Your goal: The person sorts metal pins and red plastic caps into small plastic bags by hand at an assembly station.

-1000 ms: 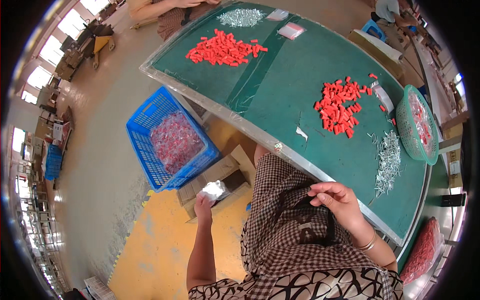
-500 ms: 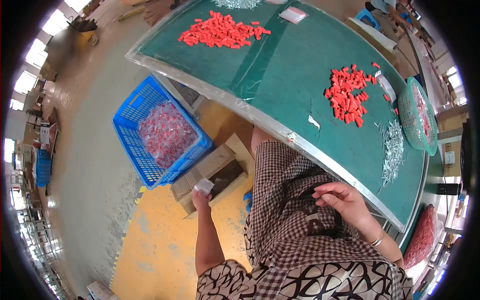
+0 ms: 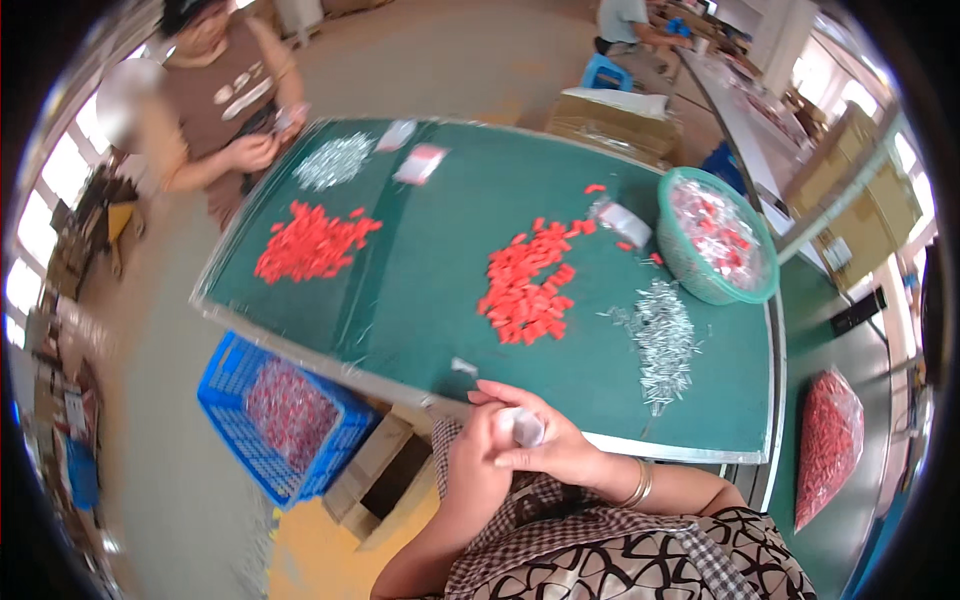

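Both hands meet just over the table's front edge. Between them is a small clear plastic bag (image 3: 526, 429), whitish and blurred. My left hand (image 3: 482, 462) is closed with the bag at its fingertips. From the other side my right hand (image 3: 562, 445) curls round the bag, its thumb below and fingers above. Whether anything lies inside the bag cannot be made out. Beyond the hands on the green table (image 3: 420, 330) lies a heap of red plastic plugs (image 3: 528, 285). To the right of it is a pile of silver screws (image 3: 664, 345).
A green basket (image 3: 690, 262) of filled bags stands at the table's right end. A second red heap (image 3: 310, 245) and screw pile (image 3: 335, 162) lie far left, near a co-worker (image 3: 225, 100). Below left are a blue crate (image 3: 230, 395) and a cardboard box (image 3: 365, 460).
My left hand has come up from beside the cardboard box to my right hand, bringing the clear bag. The view has swung up, bringing the co-worker into sight.
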Demonstrator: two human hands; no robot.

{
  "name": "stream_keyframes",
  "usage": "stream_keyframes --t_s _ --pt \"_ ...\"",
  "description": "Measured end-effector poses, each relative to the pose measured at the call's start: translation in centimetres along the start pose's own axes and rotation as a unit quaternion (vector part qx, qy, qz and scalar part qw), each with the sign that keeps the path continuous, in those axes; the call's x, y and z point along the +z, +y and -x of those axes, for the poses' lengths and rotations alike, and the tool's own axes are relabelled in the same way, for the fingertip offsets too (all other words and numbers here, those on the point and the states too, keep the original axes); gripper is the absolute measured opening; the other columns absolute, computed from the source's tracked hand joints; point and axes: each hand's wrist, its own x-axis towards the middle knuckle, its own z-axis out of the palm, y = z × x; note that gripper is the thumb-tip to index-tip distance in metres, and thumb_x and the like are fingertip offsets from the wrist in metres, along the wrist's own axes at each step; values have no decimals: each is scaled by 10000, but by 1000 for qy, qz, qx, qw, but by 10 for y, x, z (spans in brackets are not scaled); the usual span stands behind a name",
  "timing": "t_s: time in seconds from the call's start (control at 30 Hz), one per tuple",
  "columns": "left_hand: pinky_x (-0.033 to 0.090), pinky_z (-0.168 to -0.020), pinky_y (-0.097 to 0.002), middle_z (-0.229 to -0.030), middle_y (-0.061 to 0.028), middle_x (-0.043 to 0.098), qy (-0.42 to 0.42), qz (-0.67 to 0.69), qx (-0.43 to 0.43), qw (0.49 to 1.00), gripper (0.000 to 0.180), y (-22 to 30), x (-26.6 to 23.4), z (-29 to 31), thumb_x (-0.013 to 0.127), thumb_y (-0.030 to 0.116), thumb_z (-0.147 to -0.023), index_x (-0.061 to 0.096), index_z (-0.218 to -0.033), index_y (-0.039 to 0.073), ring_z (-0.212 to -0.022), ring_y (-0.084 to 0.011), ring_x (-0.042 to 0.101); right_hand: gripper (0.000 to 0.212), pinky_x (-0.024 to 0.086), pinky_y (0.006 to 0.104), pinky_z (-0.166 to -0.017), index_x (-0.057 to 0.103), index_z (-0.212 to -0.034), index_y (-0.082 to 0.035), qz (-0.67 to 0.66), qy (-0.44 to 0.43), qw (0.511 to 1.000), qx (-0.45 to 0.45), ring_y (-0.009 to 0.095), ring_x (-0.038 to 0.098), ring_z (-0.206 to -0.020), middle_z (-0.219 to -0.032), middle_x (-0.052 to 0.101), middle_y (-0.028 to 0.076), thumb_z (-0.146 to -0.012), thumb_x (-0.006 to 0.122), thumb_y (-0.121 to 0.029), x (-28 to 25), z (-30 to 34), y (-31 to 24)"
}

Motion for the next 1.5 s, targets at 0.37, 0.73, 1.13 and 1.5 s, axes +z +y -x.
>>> stream_keyframes --t_s 0.37,0.73,1.13,1.5 --pt "505 -842 -414 -1162 -207 566 -172 -89 219 956 419 68 159 -59 573 -34 -846 511 -1260 -30 -1010 -352 604 394 473 418 -994 446 -1313 -23 -301 344 863 -215 276 557 -1152 -1274 550 183 -962 563 -160 -126 82 -50" --pt "493 -676 -287 -924 -88 626 -219 -18 99 971 127 72 200 -94 666 68 -855 642 -960 2 -768 -140 609 513 475 404 -969 386 -1368 -12 -329 322 868 -187 273 560 -1142 -1233 581 167 -917 612 -105 -164 103 -79" --pt "452 -637 -304 -851 -87 583 -276 46 53 959 154 52 226 -105 660 86 -847 629 -981 15 -749 -187 572 234 501 444 -936 572 -1032 -64 -361 315 851 -215 336 551 -1174 -1134 630 169 -823 650 8 -201 117 -55" --pt "455 -645 -294 -841 -58 582 -333 91 57 937 116 49 221 -114 663 94 -856 593 -887 7 -721 -158 561 228 454 475 -991 563 -1029 -71 -364 327 838 -242 326 572 -1137 -1053 656 145 -832 656 -6 -212 115 -52"
